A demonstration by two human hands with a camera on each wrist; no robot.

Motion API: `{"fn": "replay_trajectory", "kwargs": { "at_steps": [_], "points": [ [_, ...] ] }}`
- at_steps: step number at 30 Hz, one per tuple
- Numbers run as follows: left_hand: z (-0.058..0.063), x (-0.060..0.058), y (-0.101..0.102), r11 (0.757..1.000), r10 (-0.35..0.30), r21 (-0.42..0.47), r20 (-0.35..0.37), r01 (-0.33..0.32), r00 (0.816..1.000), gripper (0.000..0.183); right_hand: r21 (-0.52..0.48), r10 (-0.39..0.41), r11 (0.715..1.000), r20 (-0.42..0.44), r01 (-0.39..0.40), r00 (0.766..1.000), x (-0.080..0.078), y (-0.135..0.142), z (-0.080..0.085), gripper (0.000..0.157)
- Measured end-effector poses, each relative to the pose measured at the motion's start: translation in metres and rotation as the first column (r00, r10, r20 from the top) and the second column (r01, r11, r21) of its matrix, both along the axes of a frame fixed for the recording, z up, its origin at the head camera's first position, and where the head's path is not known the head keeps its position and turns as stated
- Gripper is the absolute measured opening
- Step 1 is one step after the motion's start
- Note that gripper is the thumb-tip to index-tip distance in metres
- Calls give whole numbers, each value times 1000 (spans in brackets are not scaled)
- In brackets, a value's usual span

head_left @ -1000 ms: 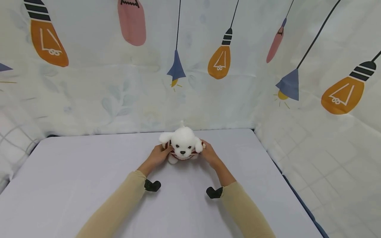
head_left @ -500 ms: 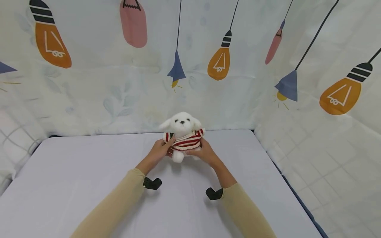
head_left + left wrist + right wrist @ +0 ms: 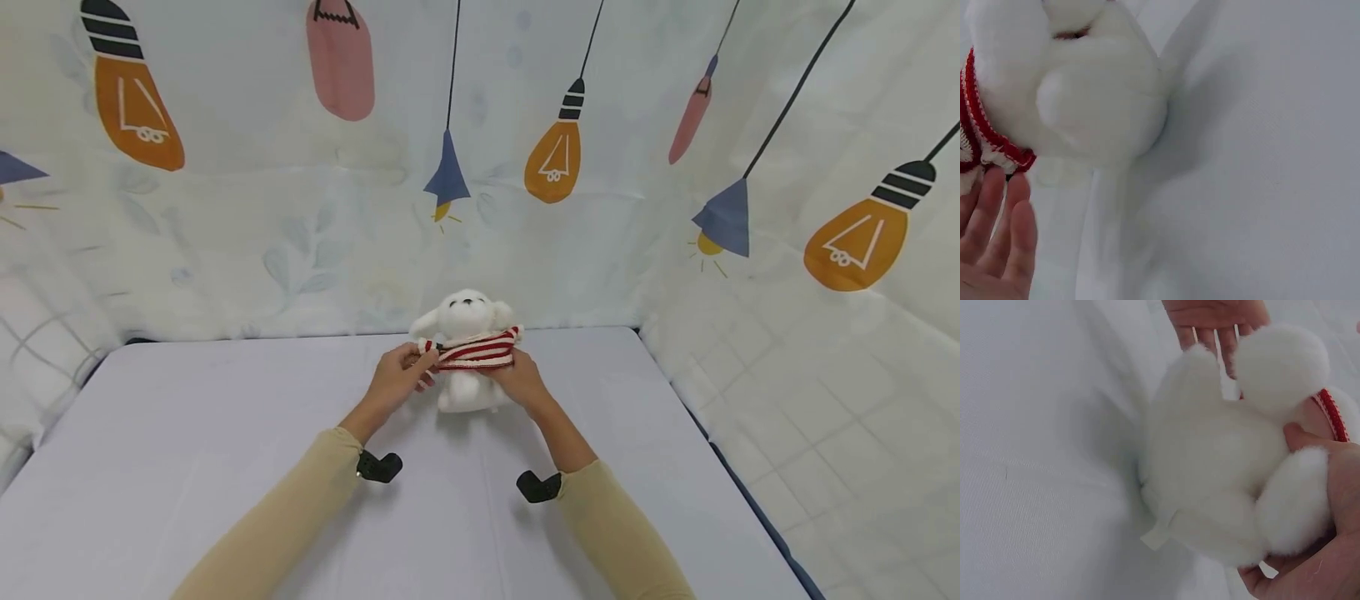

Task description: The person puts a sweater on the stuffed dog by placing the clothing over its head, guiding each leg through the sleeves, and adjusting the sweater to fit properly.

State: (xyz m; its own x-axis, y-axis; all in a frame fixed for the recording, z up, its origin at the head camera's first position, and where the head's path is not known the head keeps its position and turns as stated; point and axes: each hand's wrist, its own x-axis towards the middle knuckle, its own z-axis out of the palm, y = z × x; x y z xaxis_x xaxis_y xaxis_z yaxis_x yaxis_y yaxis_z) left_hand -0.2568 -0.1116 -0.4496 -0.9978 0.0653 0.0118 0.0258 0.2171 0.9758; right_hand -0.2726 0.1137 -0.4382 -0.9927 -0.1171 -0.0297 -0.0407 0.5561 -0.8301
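A white plush dog [image 3: 467, 392] is upright at the table's far side, its head tipped back. It wears a red-and-white striped sweater [image 3: 480, 351], bunched high so the white lower body shows. My left hand [image 3: 395, 379] pinches the sweater at its left side with the thumb in front; in the left wrist view the fingers [image 3: 1018, 231] reach its red hem. My right hand [image 3: 522, 383] grips the dog's other side. In the right wrist view its thumb lies at the belly beside the hem, and a small white tag [image 3: 1157, 537] sticks out from the dog's bottom.
A pale cloth covers the table [image 3: 187, 417]. Behind it hangs a light curtain [image 3: 337, 250] printed with bulbs and lamps, and it continues down the right side. Black wrist mounts [image 3: 380, 467] stick out at both cuffs.
The dog has tilted from face forward to upright with its head back, showing its sweater and lower body. Both hands have shifted on it, and the sweater sits higher than half a second ago.
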Motion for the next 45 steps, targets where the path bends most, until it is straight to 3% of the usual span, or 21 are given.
{"fn": "replay_trajectory", "kwargs": {
  "at_steps": [4,7,9,11,15,20,25,29,32,37,41,45],
  "points": [
    [6,2,-7,988,118,-81,-151,-132,981,33,0,6,1000,-2,-6,1000,-3,2,-2,53],
    [10,2,-11,978,97,-156,-246,-138,964,25,4,5,1000,4,-5,1000,-4,3,-2,53],
    [11,1,-12,978,64,-177,-269,-114,961,19,4,4,1000,5,-4,1000,-4,3,-2,53],
    [12,1,-11,986,24,-152,-246,-63,969,16,0,8,1000,6,-8,1000,-3,3,0,53],
    [11,1,-10,998,-56,-42,-133,51,990,19,-3,10,1000,11,-10,1000,-2,0,1,54],
    [7,-2,-3,989,-144,6,-54,145,988,23,-11,-20,1000,34,21,999,-2,-1,-2,59],
    [0,-6,0,987,-160,16,-29,161,987,36,-18,-24,1000,22,24,999,-2,1,-2,59],
    [-4,-9,0,987,-159,9,38,158,987,29,-39,9,999,17,-8,1000,-3,4,-3,55],
    [-5,-10,-1,981,-195,25,44,194,980,25,-55,25,998,23,-24,999,-3,3,-4,54],
    [-3,-10,1,952,-288,101,-36,290,957,27,-12,-17,1000,-9,17,1000,-3,-2,-3,48],
    [4,-6,4,946,-313,76,-19,314,949,31,36,-62,997,-65,64,996,-2,-8,-3,43],
    [12,1,12,956,-276,-115,-32,271,961,53,63,-106,992,-81,112,991,0,-12,-2,44]
  ]
}}
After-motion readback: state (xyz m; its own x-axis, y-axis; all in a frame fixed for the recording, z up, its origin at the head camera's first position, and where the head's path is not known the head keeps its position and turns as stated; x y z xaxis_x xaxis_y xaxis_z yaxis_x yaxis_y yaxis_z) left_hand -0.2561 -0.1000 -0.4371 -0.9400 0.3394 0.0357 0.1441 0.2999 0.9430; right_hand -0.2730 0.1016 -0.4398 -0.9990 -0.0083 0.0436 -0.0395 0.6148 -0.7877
